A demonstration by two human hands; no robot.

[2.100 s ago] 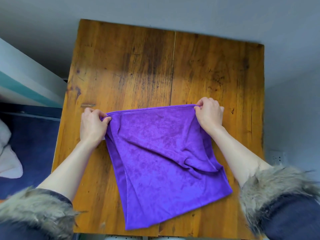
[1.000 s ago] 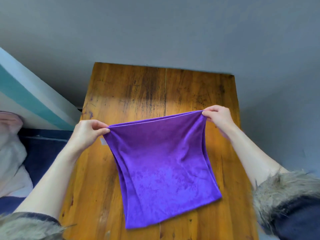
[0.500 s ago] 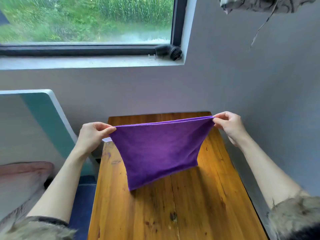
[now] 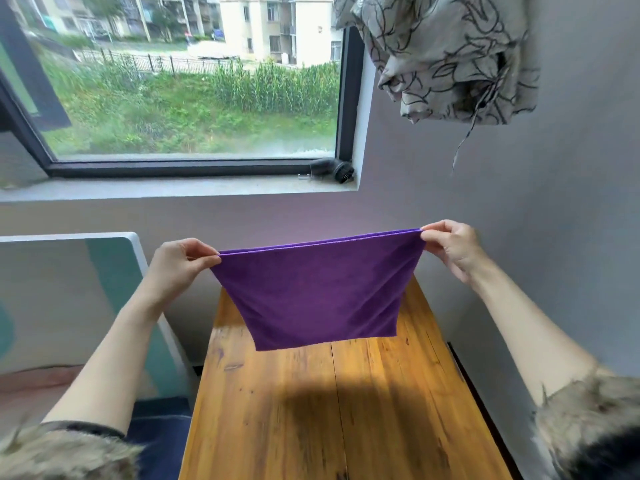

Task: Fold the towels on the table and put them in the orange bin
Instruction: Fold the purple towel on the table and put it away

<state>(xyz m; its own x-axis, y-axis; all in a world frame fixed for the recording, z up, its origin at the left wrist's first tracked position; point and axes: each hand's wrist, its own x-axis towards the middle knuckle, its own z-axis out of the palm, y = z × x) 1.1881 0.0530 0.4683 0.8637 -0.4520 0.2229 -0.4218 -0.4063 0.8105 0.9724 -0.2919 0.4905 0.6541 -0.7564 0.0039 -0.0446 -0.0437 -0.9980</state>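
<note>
Head view. Grey matte walls meet in a corner; a dark-framed window is set in the far wall above a pale ledge, with grass, a railing and pale buildings visible outside. A small dark round object sits at the ledge's right end; its nature cannot be told.

Item 1: wooden table, narrow and rectangular, of amber-stained planks with dark grain streaks and a lengthwise seam, glossy where light strikes. Set against the right wall.

Item 2: purple towel, soft short-pile cloth, doubled so that two edges run together along the top. Held in the air above the far half of the table, top edge pulled taut and nearly level, the right end a little higher; sides taper inward to a straight lower hem that hangs clear of the wood.

Item 3: left hand, fingers and thumb pinched closed on the towel's upper left corner.

Item 4: right hand, fingers and thumb pinched closed on the upper right corner.

Item 5: fur-trimmed cuffs, shaggy grey-brown, pushed back on both bare forearms.

Item 6: patterned fabric, pale with black line-drawn leaves, bunched high on the right, a thin cord dangling.

Item 7: white and teal panel, rounded corner, left of the table.
</note>
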